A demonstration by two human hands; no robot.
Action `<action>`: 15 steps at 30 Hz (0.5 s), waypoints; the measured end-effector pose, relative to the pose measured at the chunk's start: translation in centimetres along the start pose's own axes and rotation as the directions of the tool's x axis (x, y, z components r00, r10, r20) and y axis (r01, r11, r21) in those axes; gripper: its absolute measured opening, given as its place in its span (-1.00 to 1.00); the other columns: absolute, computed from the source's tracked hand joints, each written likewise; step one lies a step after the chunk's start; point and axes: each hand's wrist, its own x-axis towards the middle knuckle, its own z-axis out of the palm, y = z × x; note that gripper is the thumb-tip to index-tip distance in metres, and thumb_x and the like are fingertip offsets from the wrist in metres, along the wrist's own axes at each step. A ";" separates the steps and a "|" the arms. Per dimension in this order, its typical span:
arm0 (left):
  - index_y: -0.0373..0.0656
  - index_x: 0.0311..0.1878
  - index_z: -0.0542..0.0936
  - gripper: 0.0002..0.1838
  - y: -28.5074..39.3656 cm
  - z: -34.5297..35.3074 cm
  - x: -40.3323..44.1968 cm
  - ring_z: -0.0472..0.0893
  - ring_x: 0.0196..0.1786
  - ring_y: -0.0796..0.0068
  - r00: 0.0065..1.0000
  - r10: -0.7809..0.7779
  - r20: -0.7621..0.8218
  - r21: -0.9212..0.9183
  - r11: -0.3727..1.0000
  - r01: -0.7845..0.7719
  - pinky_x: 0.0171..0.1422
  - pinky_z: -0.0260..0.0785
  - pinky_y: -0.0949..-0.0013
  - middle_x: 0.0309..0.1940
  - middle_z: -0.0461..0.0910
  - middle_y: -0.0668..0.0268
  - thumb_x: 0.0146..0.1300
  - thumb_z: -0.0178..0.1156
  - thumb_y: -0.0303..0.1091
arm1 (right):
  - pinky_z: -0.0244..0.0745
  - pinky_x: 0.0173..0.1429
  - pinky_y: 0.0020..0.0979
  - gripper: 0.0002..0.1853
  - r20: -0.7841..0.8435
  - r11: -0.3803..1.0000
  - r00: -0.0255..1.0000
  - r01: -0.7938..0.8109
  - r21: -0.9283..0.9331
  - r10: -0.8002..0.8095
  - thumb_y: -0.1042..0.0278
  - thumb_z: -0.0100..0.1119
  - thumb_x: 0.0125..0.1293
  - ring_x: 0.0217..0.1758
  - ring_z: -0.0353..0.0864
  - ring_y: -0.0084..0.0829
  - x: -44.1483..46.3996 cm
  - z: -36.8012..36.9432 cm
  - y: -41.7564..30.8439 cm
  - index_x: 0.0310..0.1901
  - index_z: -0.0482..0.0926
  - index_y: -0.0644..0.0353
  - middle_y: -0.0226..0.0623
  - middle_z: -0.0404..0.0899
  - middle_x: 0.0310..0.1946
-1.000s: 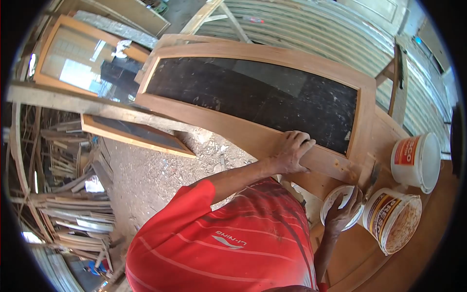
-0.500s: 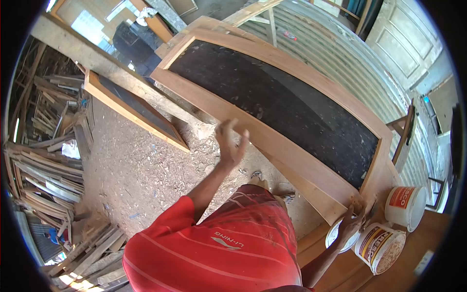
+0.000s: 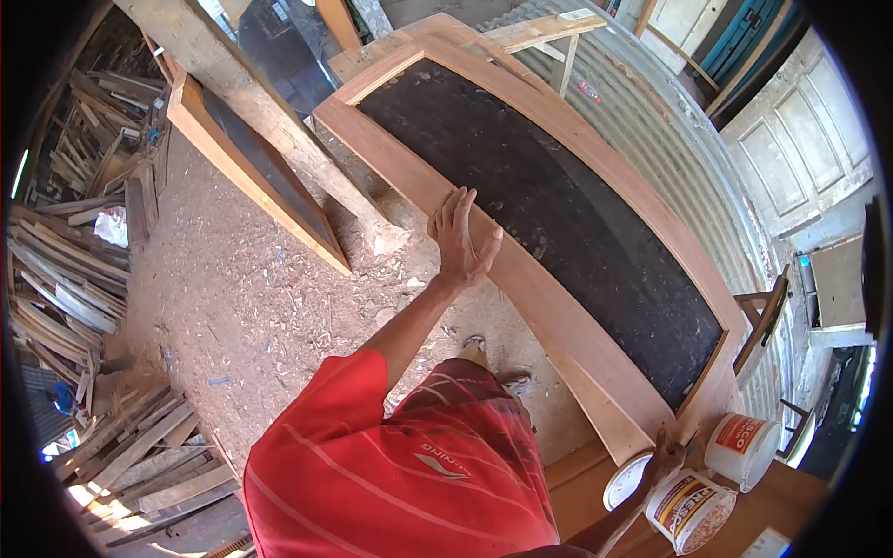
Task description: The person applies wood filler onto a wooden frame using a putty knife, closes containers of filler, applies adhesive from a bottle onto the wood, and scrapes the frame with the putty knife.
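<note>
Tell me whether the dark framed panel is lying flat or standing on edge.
The framed panel lies flat or nearly so: its broad dark face is turned up, with the left hand at its near rail.

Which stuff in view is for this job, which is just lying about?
Likely in use:
wooden frame, left hand at its long edge, right hand near its corner
red-labelled bucket, second bucket, white container

Likely just lying about:
loose timber
white plastic
slimmer frame
panelled door
</note>
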 end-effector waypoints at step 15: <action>-0.40 0.76 0.01 0.09 3.6 3.0 -1.8 0.11 0.77 -0.20 0.764 -0.609 -0.211 -0.150 0.793 0.591 0.88 -0.06 -0.07 0.72 0.06 -0.29 0.45 0.48 -0.10 | 0.62 0.35 -0.04 -0.44 0.229 0.966 0.959 0.109 0.234 -0.164 0.04 0.35 0.58 0.28 0.76 0.07 -0.5 -1.6 -1.7 0.27 0.63 0.47 0.21 0.72 0.24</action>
